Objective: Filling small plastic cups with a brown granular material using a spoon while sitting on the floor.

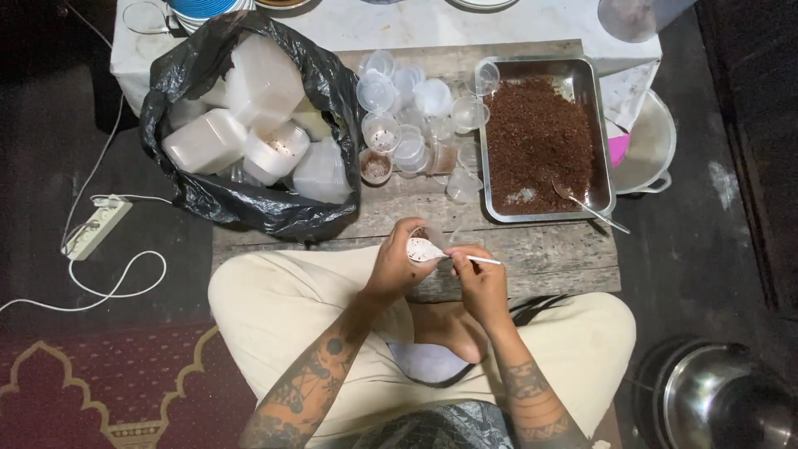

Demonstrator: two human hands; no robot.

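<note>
1. Left hand grips a small clear cup at lap height, tilted toward the body so its mouth is reachable.
2. Right hand pinches a white plastic spoon, bowl at the cup mouth.
3. Metal tray of brown crumb sits just ahead on the wooden board, within arm's reach.
4. Empty clear cups cluster beside the tray; black bag with white lidded containers lies to the left.

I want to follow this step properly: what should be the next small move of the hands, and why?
Probably tip the white plastic spoon in the right hand down into the small clear plastic cup held by the left hand: the spoon lies at the cup's mouth.
</note>
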